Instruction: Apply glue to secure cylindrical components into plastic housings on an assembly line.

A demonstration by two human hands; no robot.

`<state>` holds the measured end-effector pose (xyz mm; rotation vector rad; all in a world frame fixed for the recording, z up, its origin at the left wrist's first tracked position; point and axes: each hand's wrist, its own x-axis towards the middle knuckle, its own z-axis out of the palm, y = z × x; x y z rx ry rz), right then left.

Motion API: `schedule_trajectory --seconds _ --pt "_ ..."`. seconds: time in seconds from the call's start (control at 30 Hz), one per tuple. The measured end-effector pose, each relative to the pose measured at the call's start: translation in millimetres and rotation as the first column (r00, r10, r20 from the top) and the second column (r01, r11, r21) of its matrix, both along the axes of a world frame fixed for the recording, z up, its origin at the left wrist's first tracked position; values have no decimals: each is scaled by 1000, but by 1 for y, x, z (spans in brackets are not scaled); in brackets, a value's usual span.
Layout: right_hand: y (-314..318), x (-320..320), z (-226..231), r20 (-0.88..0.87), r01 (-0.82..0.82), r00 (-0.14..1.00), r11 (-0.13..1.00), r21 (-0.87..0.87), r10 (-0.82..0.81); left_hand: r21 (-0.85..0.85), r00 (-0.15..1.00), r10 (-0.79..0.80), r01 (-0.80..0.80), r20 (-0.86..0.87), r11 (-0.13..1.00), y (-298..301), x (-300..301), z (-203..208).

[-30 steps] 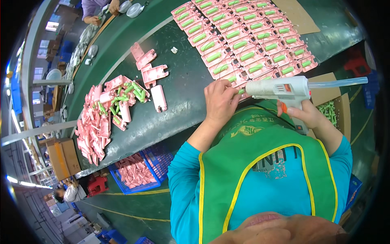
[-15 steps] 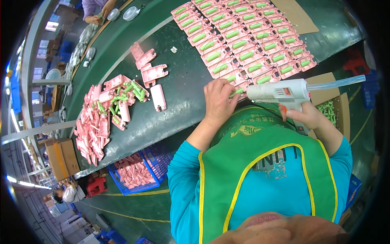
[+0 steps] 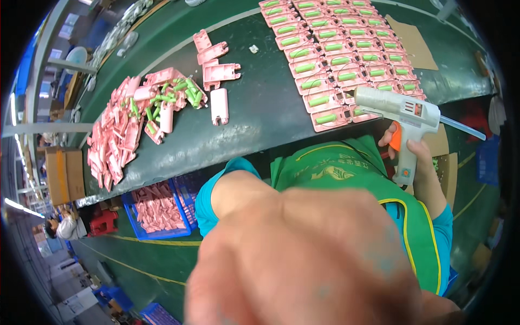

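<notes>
Gripping a white glue gun [image 3: 409, 108], a worker's R hand [image 3: 417, 154] is wrapped round the handle at the edge of a dark green bench [image 3: 260, 127], fingers curled by the orange trigger [image 3: 396, 136]; can't tell from here if it's squeezed. L hand [image 3: 303, 260] is a big blur up close to the head, nearer the body than the R; how far its fingers are spread, & whether it has hold of anything, can't be made out.

What counts is the lie of gun to work: nearest pink shell [image 3: 330, 126], w/ a green cylinder [image 3: 326, 118] in it, sits fwd & left of the R hand, well beyond the L, so R is the closer of the two. Shell & cylinder run approx. left–right; the gun lies nearly the same way, at a shallow angle, nozzle to the left, just beyond that shell's far right corner & over its neighbours. Touching or just above? Can't tell.

Rows of filled shells [image 3: 346, 67] stretch fwd of both hands. Loose pink pile [image 3: 116, 130] w/ green cylinders [image 3: 190, 92] lies off to the L hand's far left; blue crate [image 3: 165, 236] of pink parts is left of it, below bench level.
</notes>
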<state>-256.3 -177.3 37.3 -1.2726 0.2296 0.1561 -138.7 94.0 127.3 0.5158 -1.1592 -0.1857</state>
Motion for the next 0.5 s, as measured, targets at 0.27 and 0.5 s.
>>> schedule_trajectory --seconds 0.27,0.5 --pt "10 -2 -11 21 -6 1000 1000 17 6 -146 973 -180 201 146 969 -13 -28 15" --pt "30 -4 -5 36 -12 999 1000 -23 13 -250 926 -334 371 177 894 -53 -56 24"
